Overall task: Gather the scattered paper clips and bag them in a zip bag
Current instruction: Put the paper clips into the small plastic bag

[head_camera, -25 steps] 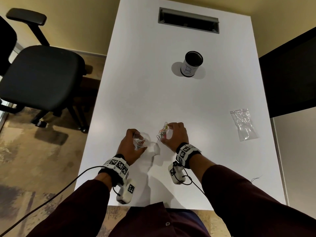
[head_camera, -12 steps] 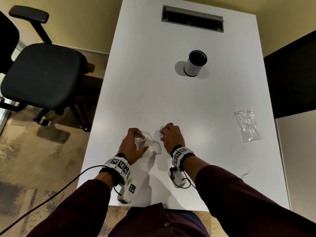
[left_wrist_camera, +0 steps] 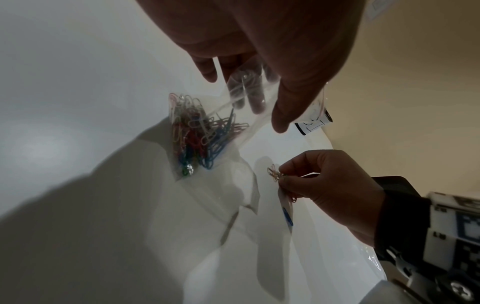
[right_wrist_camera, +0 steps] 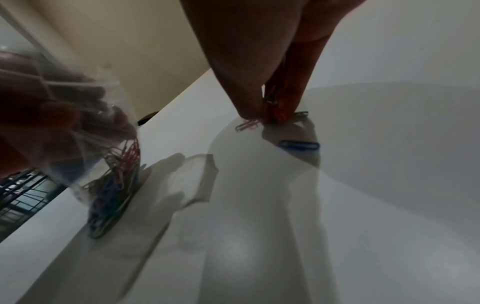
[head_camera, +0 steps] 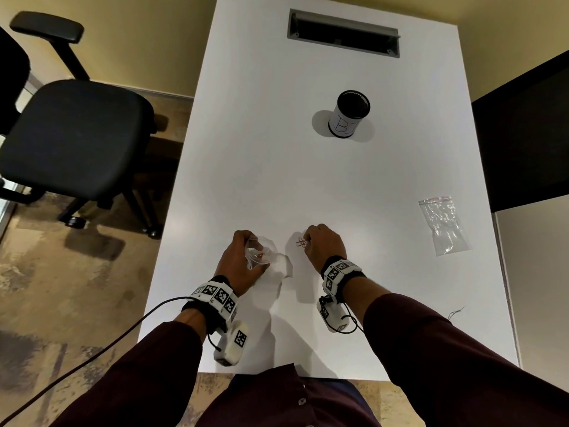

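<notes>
My left hand (head_camera: 243,263) holds a clear zip bag (head_camera: 264,252) upright by its mouth, its bottom resting on the white table (head_camera: 277,164). Several coloured paper clips (left_wrist_camera: 197,135) lie bunched in the bag's bottom, also seen in the bag (right_wrist_camera: 114,181) in the right wrist view. My right hand (head_camera: 323,245), just right of the bag, pinches a few paper clips (head_camera: 301,242) at the table surface; these clips (left_wrist_camera: 275,174) stick out from the fingertips. A blue paper clip (right_wrist_camera: 298,145) lies loose on the table under that hand.
A second clear zip bag (head_camera: 443,224) lies flat near the table's right edge. A black cylindrical cup with a white label (head_camera: 349,114) stands further back. A cable slot (head_camera: 343,33) is at the far end. An office chair (head_camera: 70,134) stands left of the table.
My right hand, which held a bunch of clips up beside the bag, has come down to the table and now pinches a few clips there. The left hand and bag have stayed put.
</notes>
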`<state>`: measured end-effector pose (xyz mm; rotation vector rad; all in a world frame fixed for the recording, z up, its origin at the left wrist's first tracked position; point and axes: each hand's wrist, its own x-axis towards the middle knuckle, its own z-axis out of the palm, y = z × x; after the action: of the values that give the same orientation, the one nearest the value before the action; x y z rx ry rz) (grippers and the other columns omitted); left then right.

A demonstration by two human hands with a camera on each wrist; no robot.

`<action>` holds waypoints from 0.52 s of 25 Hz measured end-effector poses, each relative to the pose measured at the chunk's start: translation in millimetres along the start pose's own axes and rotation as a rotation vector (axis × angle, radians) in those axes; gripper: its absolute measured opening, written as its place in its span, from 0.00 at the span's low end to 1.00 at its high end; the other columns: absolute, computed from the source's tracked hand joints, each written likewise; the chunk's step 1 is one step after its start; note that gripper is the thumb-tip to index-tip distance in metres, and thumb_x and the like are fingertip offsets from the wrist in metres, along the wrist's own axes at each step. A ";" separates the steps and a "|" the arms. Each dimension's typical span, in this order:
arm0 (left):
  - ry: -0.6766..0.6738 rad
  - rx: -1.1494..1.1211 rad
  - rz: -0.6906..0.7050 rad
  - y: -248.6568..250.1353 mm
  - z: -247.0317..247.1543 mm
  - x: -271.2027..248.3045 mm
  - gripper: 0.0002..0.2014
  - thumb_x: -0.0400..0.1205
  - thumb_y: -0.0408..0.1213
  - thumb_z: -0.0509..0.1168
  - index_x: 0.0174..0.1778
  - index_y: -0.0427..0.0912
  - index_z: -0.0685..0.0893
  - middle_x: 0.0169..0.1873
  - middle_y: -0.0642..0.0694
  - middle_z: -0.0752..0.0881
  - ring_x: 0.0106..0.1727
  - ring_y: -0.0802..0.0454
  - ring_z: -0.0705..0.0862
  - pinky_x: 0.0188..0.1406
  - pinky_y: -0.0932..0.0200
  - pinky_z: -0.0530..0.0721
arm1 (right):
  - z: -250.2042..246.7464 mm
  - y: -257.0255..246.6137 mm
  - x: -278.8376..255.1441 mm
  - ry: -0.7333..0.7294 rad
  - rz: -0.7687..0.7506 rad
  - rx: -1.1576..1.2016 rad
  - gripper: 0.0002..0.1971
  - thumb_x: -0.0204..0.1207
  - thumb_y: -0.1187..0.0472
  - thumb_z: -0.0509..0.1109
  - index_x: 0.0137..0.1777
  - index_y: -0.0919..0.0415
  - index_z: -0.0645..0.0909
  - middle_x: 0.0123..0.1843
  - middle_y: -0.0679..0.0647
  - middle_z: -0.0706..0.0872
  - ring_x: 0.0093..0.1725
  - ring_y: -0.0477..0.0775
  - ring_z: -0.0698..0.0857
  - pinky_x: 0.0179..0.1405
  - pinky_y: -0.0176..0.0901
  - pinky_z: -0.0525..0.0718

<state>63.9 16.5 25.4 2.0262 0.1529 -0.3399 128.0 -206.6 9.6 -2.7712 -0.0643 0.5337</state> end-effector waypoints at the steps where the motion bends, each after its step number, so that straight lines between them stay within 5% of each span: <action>1: -0.001 -0.001 -0.001 1.3 0.9 0.3 0.29 0.70 0.35 0.79 0.57 0.52 0.68 0.51 0.53 0.86 0.54 0.55 0.86 0.48 0.72 0.77 | -3.7 4.1 0.7 -0.015 0.027 0.000 0.10 0.76 0.67 0.65 0.53 0.59 0.85 0.52 0.58 0.87 0.50 0.63 0.87 0.48 0.47 0.82; 4: -0.008 -0.005 -0.005 5.7 3.7 0.5 0.28 0.70 0.36 0.79 0.57 0.53 0.68 0.51 0.54 0.86 0.52 0.54 0.86 0.47 0.67 0.79 | -11.4 18.3 -0.8 -0.026 0.134 0.079 0.08 0.73 0.64 0.69 0.50 0.56 0.85 0.49 0.54 0.89 0.50 0.58 0.86 0.50 0.46 0.82; 8: -0.015 0.005 0.000 9.5 8.5 0.0 0.29 0.70 0.36 0.78 0.57 0.57 0.66 0.55 0.56 0.85 0.53 0.52 0.87 0.53 0.51 0.85 | -14.0 31.0 -6.5 0.063 0.398 0.583 0.08 0.66 0.64 0.78 0.43 0.55 0.85 0.39 0.51 0.91 0.43 0.55 0.89 0.51 0.49 0.90; 11: -0.025 0.003 -0.006 12.9 14.7 1.7 0.29 0.69 0.37 0.77 0.56 0.60 0.66 0.55 0.57 0.86 0.55 0.53 0.87 0.56 0.45 0.87 | -23.3 27.9 -12.9 -0.087 0.542 1.075 0.14 0.65 0.70 0.82 0.51 0.67 0.87 0.41 0.64 0.92 0.36 0.61 0.91 0.50 0.55 0.93; 13: -0.036 0.010 -0.011 14.7 20.1 2.6 0.29 0.67 0.40 0.76 0.55 0.61 0.66 0.52 0.60 0.86 0.53 0.51 0.87 0.56 0.42 0.86 | -34.3 16.5 -19.6 -0.178 0.517 1.297 0.14 0.68 0.75 0.80 0.54 0.73 0.86 0.43 0.68 0.91 0.36 0.58 0.90 0.44 0.46 0.93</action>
<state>66.6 -8.3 28.5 2.0283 0.1404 -0.3842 122.2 -234.5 41.5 -1.4399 0.7068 0.6193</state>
